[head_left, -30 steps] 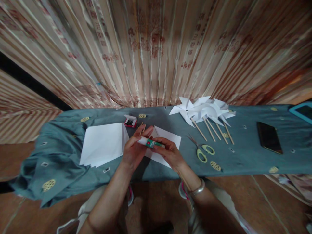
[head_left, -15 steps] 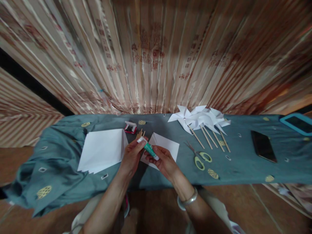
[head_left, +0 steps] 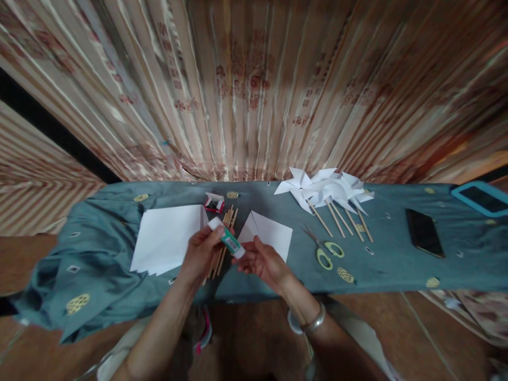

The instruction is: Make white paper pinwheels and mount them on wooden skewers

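Observation:
My left hand (head_left: 201, 253) is closed around a white and green glue tube (head_left: 227, 239), which slants down to the right. My right hand (head_left: 260, 259) pinches the tube's lower end with fingertips. Both hands hover over the near edge of a table draped in teal cloth (head_left: 99, 264). A bundle of wooden sticks (head_left: 222, 241) lies just under my left hand. A folded white paper square (head_left: 269, 233) rests beyond my right hand, and a stack of white paper sheets (head_left: 169, 237) lies to the left.
Several white paper pinwheels on sticks (head_left: 325, 191) lie at the back right. Green-handled scissors (head_left: 323, 248), a small red box (head_left: 214, 201), a dark phone (head_left: 424, 232) and a blue-cased tablet (head_left: 478, 196) also sit on the cloth. A patterned curtain (head_left: 254, 90) hangs behind.
The tube has swung from nearly level to slanting, and both hands have drifted slightly left and toward me, uncovering the stick bundle. The camera view shifted a little.

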Tool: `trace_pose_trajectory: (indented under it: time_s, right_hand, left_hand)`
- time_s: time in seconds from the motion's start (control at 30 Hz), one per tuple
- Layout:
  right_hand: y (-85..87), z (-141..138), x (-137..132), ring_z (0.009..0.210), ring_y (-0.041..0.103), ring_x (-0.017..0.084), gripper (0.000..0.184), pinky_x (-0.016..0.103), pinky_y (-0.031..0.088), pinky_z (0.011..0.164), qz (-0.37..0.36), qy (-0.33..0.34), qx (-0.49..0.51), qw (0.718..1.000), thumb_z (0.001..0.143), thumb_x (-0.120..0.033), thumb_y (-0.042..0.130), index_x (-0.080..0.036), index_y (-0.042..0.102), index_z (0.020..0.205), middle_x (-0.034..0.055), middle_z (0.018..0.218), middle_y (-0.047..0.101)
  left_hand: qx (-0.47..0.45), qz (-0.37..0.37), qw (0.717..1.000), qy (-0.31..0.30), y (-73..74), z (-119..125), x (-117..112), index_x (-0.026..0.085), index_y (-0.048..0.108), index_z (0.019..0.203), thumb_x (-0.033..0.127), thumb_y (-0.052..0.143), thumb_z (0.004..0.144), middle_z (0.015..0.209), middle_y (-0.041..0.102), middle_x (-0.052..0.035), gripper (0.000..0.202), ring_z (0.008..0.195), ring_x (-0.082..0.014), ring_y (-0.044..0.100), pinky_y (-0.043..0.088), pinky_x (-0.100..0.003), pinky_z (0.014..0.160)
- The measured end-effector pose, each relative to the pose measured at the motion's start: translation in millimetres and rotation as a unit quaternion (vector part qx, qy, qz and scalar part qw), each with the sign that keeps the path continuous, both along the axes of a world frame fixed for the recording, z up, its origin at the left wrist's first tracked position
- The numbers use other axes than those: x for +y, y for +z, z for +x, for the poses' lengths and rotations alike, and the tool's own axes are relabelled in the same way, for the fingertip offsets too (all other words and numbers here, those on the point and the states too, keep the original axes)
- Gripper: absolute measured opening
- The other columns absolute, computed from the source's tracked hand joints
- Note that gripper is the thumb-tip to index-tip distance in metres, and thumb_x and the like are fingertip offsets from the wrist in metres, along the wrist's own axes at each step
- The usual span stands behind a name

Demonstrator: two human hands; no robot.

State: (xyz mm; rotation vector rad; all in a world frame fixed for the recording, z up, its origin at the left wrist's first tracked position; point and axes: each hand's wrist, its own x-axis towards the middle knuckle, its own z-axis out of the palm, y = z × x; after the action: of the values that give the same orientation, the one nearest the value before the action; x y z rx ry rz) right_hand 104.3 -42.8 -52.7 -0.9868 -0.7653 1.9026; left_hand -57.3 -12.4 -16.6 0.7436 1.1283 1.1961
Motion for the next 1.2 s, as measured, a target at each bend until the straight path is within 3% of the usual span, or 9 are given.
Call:
trace_pose_trajectory:
  time_s: [0.07, 0.2, 0.33, 0.47, 0.57, 0.67, 0.8, 0.93, 1.2]
  right_hand:
    - [-0.3, 17, -2, 0.063, 0.066, 0.016, 0.047, 0.026, 0.049, 0.059, 0.106, -0.052, -0.161, 0.98, 0.082, -0.062, 0.061, -0.017, 0.069, 0.094, 0.0068, 0.076, 0.074]
    - [-2.0, 59, -11, 0.08, 0.069, 0.02, 0.017, 0.032, 0.051, 0.075, 0.272, -0.086, -0.465, 0.838, 0.089, -0.031, 0.058, -0.022, 0.071, 0.094, 0.0063, 0.088, 0.074]
    - [-5.4, 85, -23, 0.097, 0.067, 0.023, 0.021, 0.038, 0.051, 0.091, 0.371, -0.025, -0.538, 0.757, 0.093, -0.021, 0.051, -0.02, 0.072, 0.094, 0.0092, 0.1, 0.073]
    - [-7.2, 93, -34, 0.115, 0.062, 0.026, 0.025, 0.044, 0.048, 0.101, 0.393, 0.028, -0.551, 0.735, 0.088, -0.027, 0.064, -0.02, 0.068, 0.112, 0.0117, 0.12, 0.068]
    - [-8.8, 94, -39, 0.124, 0.056, 0.029, 0.043, 0.049, 0.046, 0.106, 0.4, 0.051, -0.567, 0.718, 0.08, -0.03, 0.075, -0.02, 0.064, 0.121, 0.0141, 0.131, 0.062]
    - [-11.1, 94, -42, 0.126, 0.054, 0.031, 0.044, 0.052, 0.045, 0.107, 0.407, 0.06, -0.584, 0.699, 0.08, -0.027, 0.075, -0.018, 0.064, 0.121, 0.0161, 0.134, 0.06]
    - [-11.5, 92, -44, 0.127, 0.053, 0.031, 0.039, 0.053, 0.044, 0.108, 0.406, 0.055, -0.588, 0.697, 0.083, -0.028, 0.071, -0.019, 0.065, 0.12, 0.0152, 0.133, 0.06]
    - [-7.3, 91, -43, 0.125, 0.054, 0.029, 0.033, 0.051, 0.046, 0.106, 0.399, 0.054, -0.588, 0.701, 0.085, -0.027, 0.068, -0.02, 0.066, 0.117, 0.014, 0.131, 0.061]
    - [0.5, 90, -38, 0.119, 0.058, 0.028, 0.021, 0.047, 0.049, 0.102, 0.405, 0.046, -0.577, 0.708, 0.089, -0.026, 0.062, -0.019, 0.07, 0.107, 0.0132, 0.124, 0.065]
  left_hand:
    - [0.139, 0.037, 0.989, 0.036, -0.1, -17, 9, 0.016, 0.071, 0.074, 0.047, 0.085, 0.053, 0.062, 0.067, 0.0005, 0.04, 0.06, -0.0154, 0.059, 0.047, -0.027, 0.061]
    - [0.407, 0.098, 0.908, 0.014, -9.7, -43, 24, 0.021, 0.069, 0.075, 0.049, 0.072, 0.067, 0.063, 0.065, 0.0005, 0.03, 0.055, -0.0165, 0.055, 0.04, -0.027, 0.057]
    - [0.598, 0.173, 0.781, -0.049, -26.2, -44, 29, 0.022, 0.066, 0.074, 0.052, 0.064, 0.076, 0.069, 0.066, -0.0047, 0.03, 0.065, -0.023, 0.06, 0.04, -0.031, 0.063]
    - [0.663, 0.2, 0.715, -0.091, -39.1, -35, 29, 0.02, 0.065, 0.077, 0.054, 0.053, 0.084, 0.079, 0.067, -0.0116, 0.036, 0.083, -0.0309, 0.063, 0.043, -0.036, 0.073]
    - [0.67, 0.192, 0.71, -0.104, -41.1, -35, 30, 0.021, 0.065, 0.078, 0.056, 0.056, 0.083, 0.081, 0.066, -0.0122, 0.037, 0.087, -0.0325, 0.061, 0.045, -0.039, 0.076]
    - [0.635, 0.201, 0.742, -0.075, -35.1, -34, 30, 0.019, 0.067, 0.086, 0.057, 0.063, 0.078, 0.086, 0.066, -0.0127, 0.038, 0.092, -0.0347, 0.059, 0.044, -0.044, 0.083]
    - [0.549, 0.32, 0.77, -0.061, -28.8, -17, 13, 0.02, 0.067, 0.104, 0.049, 0.075, 0.073, 0.104, 0.064, -0.0111, 0.043, 0.107, -0.0375, 0.053, 0.038, -0.051, 0.097]
    - [0.489, 0.409, 0.728, -0.252, -40.4, 15, -21, 0.023, 0.067, 0.108, 0.034, 0.069, 0.083, 0.111, 0.065, -0.009, 0.028, 0.103, -0.0297, 0.057, 0.046, -0.045, 0.091]
    - [0.509, 0.409, 0.701, -0.287, -54.3, 36, -33, 0.019, 0.07, 0.105, 0.021, 0.054, 0.093, 0.105, 0.069, -0.0106, 0.02, 0.1, -0.0251, 0.059, 0.051, -0.04, 0.086]
